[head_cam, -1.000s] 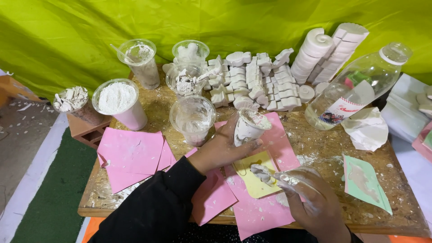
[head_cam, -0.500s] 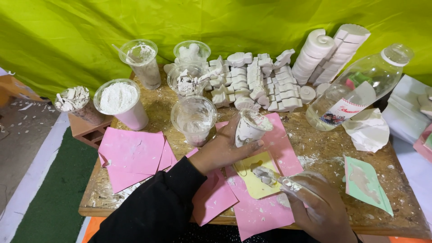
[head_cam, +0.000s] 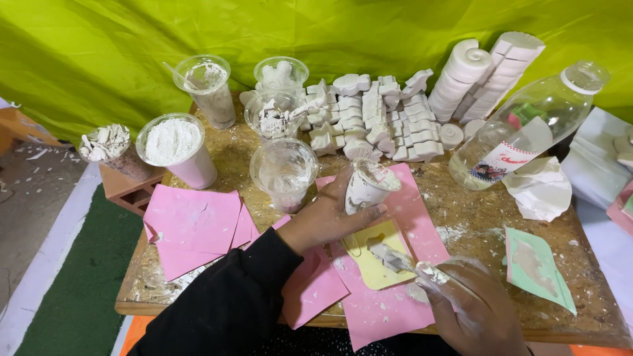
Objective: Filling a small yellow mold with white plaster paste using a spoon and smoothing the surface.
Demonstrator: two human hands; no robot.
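Plaster dust coats the right hand [head_cam: 478, 313], nearest, whose fingers pinch a small grey-white tool [head_cam: 393, 256] over a yellow mould sheet [head_cam: 378, 267] on pink paper [head_cam: 382, 310]. Just beyond, the left hand [head_cam: 328, 217] grips a tilted white-smeared plastic cup [head_cam: 366, 184]. Farther back on the tabletop [head_cam: 475, 211] stand a clear empty cup [head_cam: 285, 173] and rows of white plaster casts [head_cam: 382, 122].

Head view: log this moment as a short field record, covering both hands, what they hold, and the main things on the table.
left hand: grips a small white-coated cup, tilted
right hand: dusted white, holds a plaster-coated tool over a yellow mould
under the mould: pink sheets
nearby: clear plastic cup; cup of white powder
rear: white cast pieces, clear bottle
surface: wooden table, green backdrop
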